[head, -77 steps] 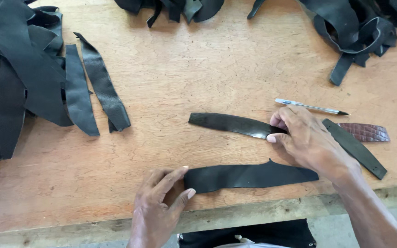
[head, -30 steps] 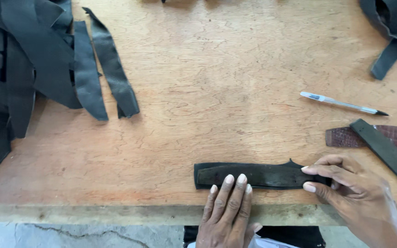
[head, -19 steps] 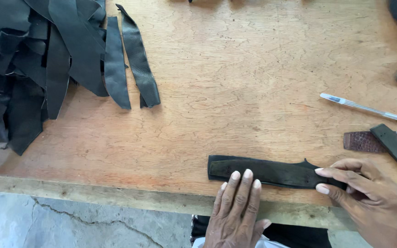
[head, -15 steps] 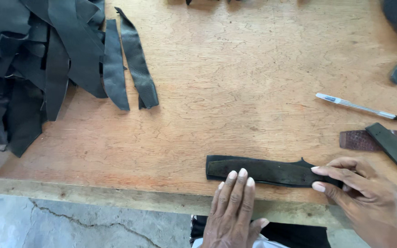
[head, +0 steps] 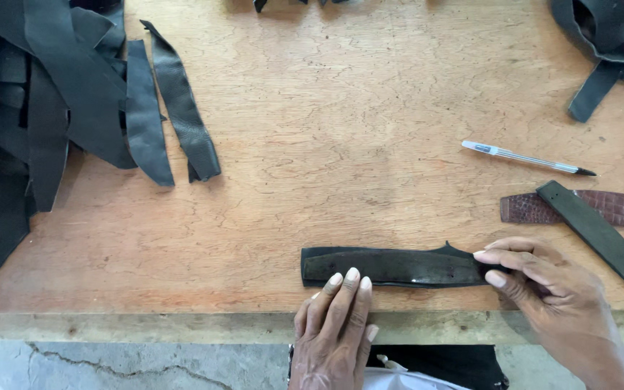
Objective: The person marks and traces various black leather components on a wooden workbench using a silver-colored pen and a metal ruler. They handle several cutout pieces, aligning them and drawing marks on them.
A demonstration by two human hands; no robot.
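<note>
A dark strip (head: 391, 266) is laid flat at the near edge of the counter (head: 341, 159). It is pressed by the flat, open fingers of the left hand (head: 335, 328). Its right end is touched by the loosely open fingers of the right hand (head: 550, 292).

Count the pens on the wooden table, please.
1. The pen lies on the table at the right, above the brown textured strip. Others may hide under the dark strips.

We see a black leather strip (head: 391, 266), a brown scaly-patterned strip (head: 619, 207), a clear pen (head: 525, 157) with a black cap, and a tan wooden table (head: 370, 108).
</note>
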